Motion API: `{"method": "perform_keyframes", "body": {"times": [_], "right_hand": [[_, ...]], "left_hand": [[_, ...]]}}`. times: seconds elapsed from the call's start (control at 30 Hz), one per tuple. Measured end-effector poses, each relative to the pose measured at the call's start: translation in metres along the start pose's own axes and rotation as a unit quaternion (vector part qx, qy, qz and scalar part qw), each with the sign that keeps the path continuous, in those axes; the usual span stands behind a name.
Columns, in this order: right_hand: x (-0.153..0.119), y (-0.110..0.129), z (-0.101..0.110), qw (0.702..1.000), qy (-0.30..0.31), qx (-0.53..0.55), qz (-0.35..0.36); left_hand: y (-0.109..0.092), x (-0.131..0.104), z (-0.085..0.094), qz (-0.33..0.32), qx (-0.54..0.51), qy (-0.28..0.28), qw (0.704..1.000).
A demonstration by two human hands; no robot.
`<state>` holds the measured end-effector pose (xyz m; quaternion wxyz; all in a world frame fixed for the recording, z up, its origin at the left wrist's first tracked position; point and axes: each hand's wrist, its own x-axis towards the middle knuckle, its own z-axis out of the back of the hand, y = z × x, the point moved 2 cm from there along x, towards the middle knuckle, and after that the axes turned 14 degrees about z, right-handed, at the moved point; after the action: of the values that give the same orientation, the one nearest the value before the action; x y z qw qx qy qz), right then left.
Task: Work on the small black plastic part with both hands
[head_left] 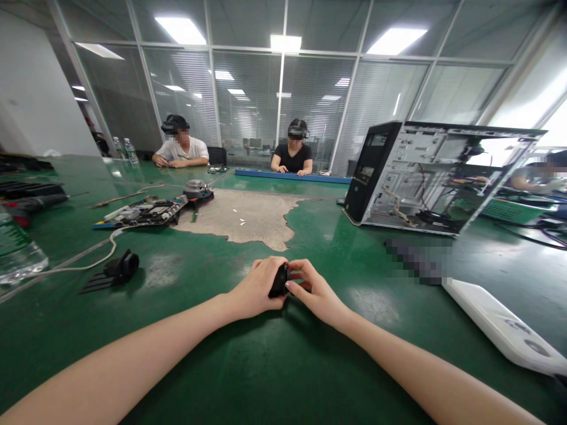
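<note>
A small black part [279, 282] is held between my two hands just above or on the green table [283, 366], near its middle; its exact kind does not show. My left hand [259, 285] wraps around its left side, fingers over the top and thumb below. From the right, my right hand [315, 290] pinches its edge with thumb and fingertips. Much of the part is covered by my fingers. To the left lies a black plastic piece [116, 270] with a round end and flat prongs.
An open computer case [367, 171] stands at right, with a white phone [500, 324] in front. A circuit board [142, 211] and a white cable [113, 239] lie left, beside a water bottle [20, 251]. Two people [190, 152] sit across the table; another is at far right.
</note>
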<state>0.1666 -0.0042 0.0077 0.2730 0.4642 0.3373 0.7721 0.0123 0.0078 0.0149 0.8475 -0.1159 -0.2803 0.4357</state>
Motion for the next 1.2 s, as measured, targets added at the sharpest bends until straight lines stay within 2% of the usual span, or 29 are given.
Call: {"method": "perform_keyframes", "body": {"times": [0.3, 0.9, 1.2], "right_hand": [[-0.0009, 0.0011, 0.0003, 1.0, 0.019, -0.006, -0.003], [-0.001, -0.0016, 0.0002, 1.0, -0.002, -0.002, -0.007], [-0.0001, 0.006, 0.0, 1.0, 0.008, 0.012, 0.024]], "left_hand": [[0.0, -0.0001, 0.0001, -0.001, 0.0, -0.001, 1.0], [-0.0002, -0.0007, 0.0006, 0.0, 0.006, -0.001, 1.0], [-0.0022, -0.0005, 0.0018, 0.003, 0.004, 0.003, 1.0]]}}
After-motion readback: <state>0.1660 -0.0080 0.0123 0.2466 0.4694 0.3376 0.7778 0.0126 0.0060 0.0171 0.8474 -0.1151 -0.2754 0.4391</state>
